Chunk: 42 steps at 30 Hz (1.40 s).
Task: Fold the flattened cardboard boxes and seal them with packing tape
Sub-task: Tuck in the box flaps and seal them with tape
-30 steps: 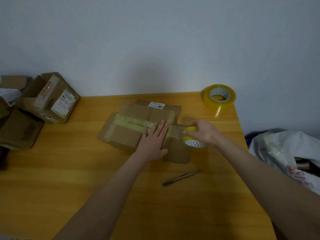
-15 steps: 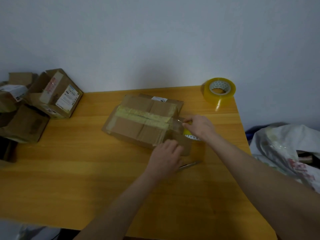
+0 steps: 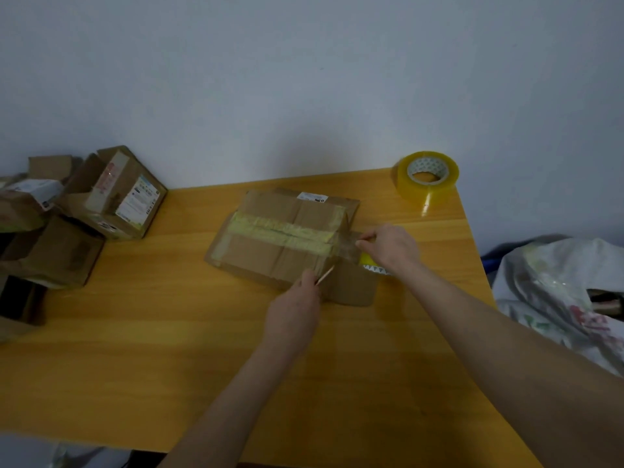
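Yellow tape rolls point(image 3: 429, 190) point(image 3: 367, 259) — two; tool point(image 3: 326, 274) — one.

You work at a yellow-orange wooden table point(image 3: 135, 349) set against a plain pale grey wall point(image 3: 304, 79); lighting is dim.

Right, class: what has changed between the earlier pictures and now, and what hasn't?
The left hand lifted off the box, picked the thin tool off the table and raised it to the box's right edge. The right hand still grips its tape roll there; the spare roll stayed.
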Tool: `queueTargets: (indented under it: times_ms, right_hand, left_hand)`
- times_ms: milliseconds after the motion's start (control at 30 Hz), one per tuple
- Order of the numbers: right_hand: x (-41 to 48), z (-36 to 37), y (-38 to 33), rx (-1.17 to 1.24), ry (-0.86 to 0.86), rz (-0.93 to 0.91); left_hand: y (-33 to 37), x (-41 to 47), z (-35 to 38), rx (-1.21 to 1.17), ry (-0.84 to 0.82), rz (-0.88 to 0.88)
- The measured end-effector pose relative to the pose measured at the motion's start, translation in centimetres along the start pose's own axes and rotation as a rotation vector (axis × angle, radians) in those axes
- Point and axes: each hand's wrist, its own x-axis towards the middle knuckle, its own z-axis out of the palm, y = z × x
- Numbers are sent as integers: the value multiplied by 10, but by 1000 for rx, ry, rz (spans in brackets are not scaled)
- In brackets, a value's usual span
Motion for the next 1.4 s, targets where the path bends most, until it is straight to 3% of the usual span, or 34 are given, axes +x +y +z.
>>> queueTargets:
  times_ms: [600, 733, 867, 1100, 1233, 1267, 1300, 1400]
  right_hand:
    - [-7, -3, -12, -107, 27, 12]
    - [-9, -14, -1, 162, 53, 42]
    - [-7, -29, 17, 440, 200, 159]
    - [2, -21, 14, 570, 294, 146]
    - [14, -19, 5, 539, 303, 79]
    - [18, -19, 2, 523, 302, 69]
    - [21, -19, -2, 515, 302, 60]
    - [33, -16, -11, 503, 323, 43]
  left_hand:
    - [40, 51, -15, 283, -114, -14]
    - [40, 50, -18, 318, -109, 7]
    - [35, 37, -12, 349, -105, 61]
    - [15, -5, 32, 354, -361, 102]
    - [15, 22, 21, 268, 177, 260]
    - [16, 38, 14, 214, 267, 225]
    - [18, 55, 7, 144, 244, 122]
    - [17, 94, 4, 118, -85, -199]
